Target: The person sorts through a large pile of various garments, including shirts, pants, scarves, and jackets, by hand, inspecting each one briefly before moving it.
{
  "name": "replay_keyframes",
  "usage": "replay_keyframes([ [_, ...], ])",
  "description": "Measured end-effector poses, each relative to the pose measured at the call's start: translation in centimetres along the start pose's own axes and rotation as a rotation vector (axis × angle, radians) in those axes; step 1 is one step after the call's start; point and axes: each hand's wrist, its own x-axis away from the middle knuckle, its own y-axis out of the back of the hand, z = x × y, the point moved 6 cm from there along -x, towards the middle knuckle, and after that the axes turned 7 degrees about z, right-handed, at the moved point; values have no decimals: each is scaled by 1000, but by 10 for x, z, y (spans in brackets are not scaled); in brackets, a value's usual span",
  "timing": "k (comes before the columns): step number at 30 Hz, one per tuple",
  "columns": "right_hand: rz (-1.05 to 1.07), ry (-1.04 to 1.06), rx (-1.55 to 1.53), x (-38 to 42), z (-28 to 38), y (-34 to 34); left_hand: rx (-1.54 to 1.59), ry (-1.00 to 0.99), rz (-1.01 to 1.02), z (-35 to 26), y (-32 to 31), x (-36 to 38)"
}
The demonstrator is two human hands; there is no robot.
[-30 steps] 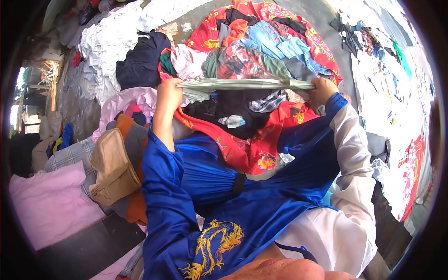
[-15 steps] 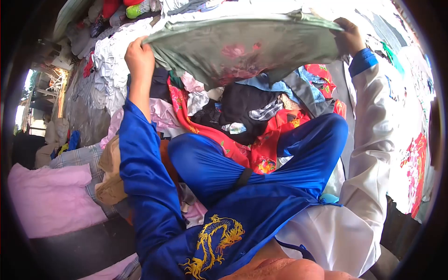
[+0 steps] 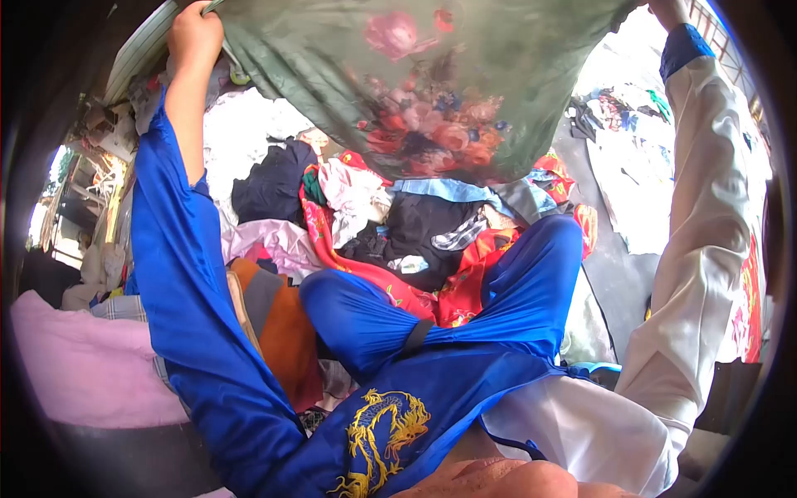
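A grey-green cloth with a printed bunch of flowers [image 3: 436, 108] hangs spread out in front of me, raised high. My left hand [image 3: 197, 35] is closed on its upper left corner, fingers wrapped round the edge. At the top right, my right hand [image 3: 669, 12] holds up the other end; its fingers run out of the view. The lower edge of the cloth droops over a heap of clothes, overlapping a light blue garment [image 3: 444, 190]. Below it, a red flowered cloth [image 3: 374, 266] lies across and between my bent legs, beside a black garment [image 3: 423, 220].
A black bundle [image 3: 270, 183] and a pale pink garment [image 3: 282, 249] lie to the left of the heap. Further left is a folded pink cloth [image 3: 91, 357]. White fabrics [image 3: 639, 174] spread along the right side. An orange and grey striped cloth [image 3: 282, 324] rests by my left knee.
Both hands have risen and moved further apart, lifting the floral cloth. It now hangs more open, with more of its flower print showing.
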Motion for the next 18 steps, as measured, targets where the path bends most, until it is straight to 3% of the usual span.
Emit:
replay_keyframes([
  [2,-40,-155,-139,-8,-29,29,-6,29,8,-1,6,-15],
  [6,-39,-233,-105,-7,-36,68,99,-6,-78,-37,34,-22],
  [9,-113,-278,-75,-2,-42,91,139,-13,23,-55,38,-30],
  [13,-113,-328,-137,8,-33,115,447,245,270,-78,33,-21],
  [18,-129,-407,-227,21,-24,126,576,268,313,-88,15,-25],
])
